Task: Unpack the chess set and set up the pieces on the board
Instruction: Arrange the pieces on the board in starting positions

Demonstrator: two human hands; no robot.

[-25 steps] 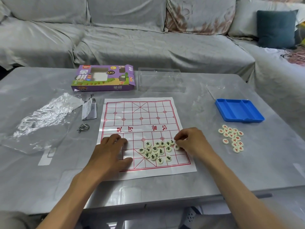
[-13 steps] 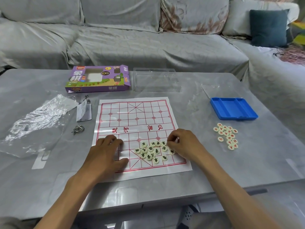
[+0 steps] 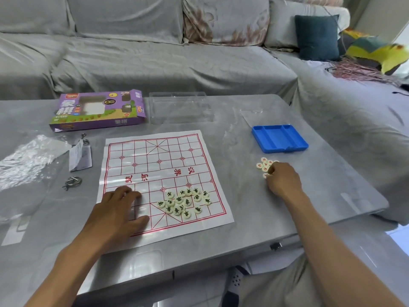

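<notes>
A paper chess board point(image 3: 155, 156) with red lines lies flat on the grey table. Several cream pieces with black characters point(image 3: 184, 201) sit in a loose heap on its near right part. My left hand point(image 3: 117, 211) rests flat on the board's near left corner, fingers spread. A small cluster of red-character pieces point(image 3: 264, 163) lies on the table right of the board. My right hand point(image 3: 284, 182) is at the near edge of that cluster, fingers curled down and pinching a red piece; it hides part of the cluster.
A blue compartment tray point(image 3: 279, 138) lies beyond the red pieces. The purple game box point(image 3: 97, 110) and a clear plastic case point(image 3: 180, 107) sit at the back. A crumpled plastic bag point(image 3: 26, 162), a paper tag point(image 3: 80, 156) and a metal ring point(image 3: 73, 181) lie left.
My right hand left the black heap on the board and moved right to the red cluster on the table. My left hand stayed on the board.
</notes>
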